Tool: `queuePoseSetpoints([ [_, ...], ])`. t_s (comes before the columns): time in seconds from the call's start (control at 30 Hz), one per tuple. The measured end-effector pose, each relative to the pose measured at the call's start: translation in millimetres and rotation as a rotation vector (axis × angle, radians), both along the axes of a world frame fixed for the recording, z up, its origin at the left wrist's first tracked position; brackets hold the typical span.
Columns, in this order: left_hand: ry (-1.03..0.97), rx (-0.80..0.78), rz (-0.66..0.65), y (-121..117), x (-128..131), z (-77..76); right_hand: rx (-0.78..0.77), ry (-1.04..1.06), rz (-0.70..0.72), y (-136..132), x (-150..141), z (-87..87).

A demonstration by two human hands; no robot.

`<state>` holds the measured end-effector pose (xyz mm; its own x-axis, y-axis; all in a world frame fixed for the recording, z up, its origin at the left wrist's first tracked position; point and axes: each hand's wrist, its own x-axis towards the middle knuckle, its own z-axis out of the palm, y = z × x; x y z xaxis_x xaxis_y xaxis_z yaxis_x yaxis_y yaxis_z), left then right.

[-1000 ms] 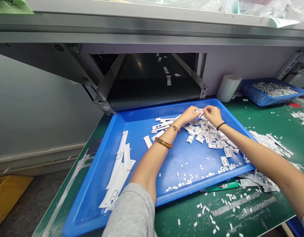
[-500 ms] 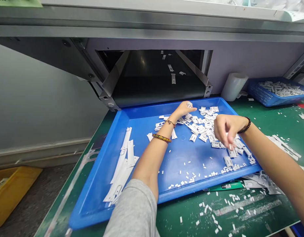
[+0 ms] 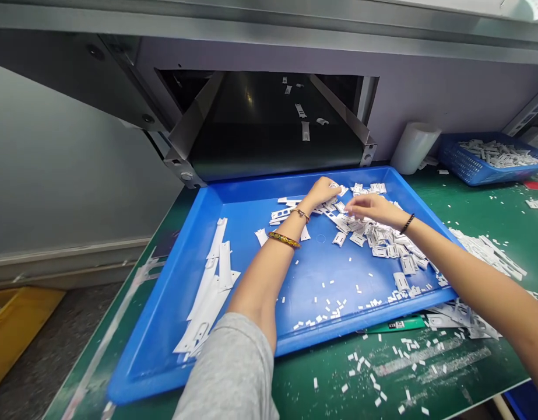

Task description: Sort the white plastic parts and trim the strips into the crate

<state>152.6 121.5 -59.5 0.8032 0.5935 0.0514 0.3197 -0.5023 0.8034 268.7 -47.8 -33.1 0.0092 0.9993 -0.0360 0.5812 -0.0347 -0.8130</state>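
Note:
At the far side of the blue tray [image 3: 246, 201], my left hand [image 3: 323, 191] is closed on a small white slotted piece [image 3: 344, 190] that shows past its fingertips. My right hand [image 3: 373, 209] hovers just to the right, over the heap of white slotted pieces [image 3: 377, 236]. Its fingers point left, loosely bent and slightly apart, with nothing visible between them. Longer white strips [image 3: 284, 214] lie beside my left wrist. Flat white strips [image 3: 207, 309] lie along the tray's left side, and tiny white scraps [image 3: 334, 309] are scattered near its front edge.
A dark conveyor belt [image 3: 269, 146] carrying several white pieces ends behind the tray. On the green table [image 3: 338, 379] are a white roll [image 3: 415, 147], a blue basket [image 3: 470, 169] of white pieces, a green box-cutter-like tool [image 3: 397, 325] and loose strips [image 3: 491, 256]. A yellow bin [image 3: 28, 326] stands lower left.
My right hand has moved left and away from me, from the tray's right side to near my left hand, its pinch loosened. My left hand stays nearly in place. The view has shifted slightly.

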Motion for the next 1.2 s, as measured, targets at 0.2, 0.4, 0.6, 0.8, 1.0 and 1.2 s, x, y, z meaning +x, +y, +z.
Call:
queuePoseSetpoints([
  [0.2,-0.114,-0.236,-0.104,-3,-1,8.2,0.195,-0.381,-0.314,26,19,-39.6],
  [0.4,-0.197,-0.245,-0.162,-8,7,6.9,0.209,-0.175,-0.307,28,15,-41.8],
  [0.6,-0.217,-0.079,-0.174,-10,11,10.9,0.182,-0.313,-0.309,23,17,-32.1],
  [0.8,-0.137,0.036,-0.204,-15,9,16.9,0.274,-0.605,-0.431,16,15,-16.6],
  [1.0,-0.125,0.132,-0.234,-24,14,18.3,0.204,-0.701,-0.308,18,24,-16.9],
  [1.2,-0.231,0.031,-0.278,-26,13,28.6,0.327,-0.437,-0.407,22,23,-13.5],
])
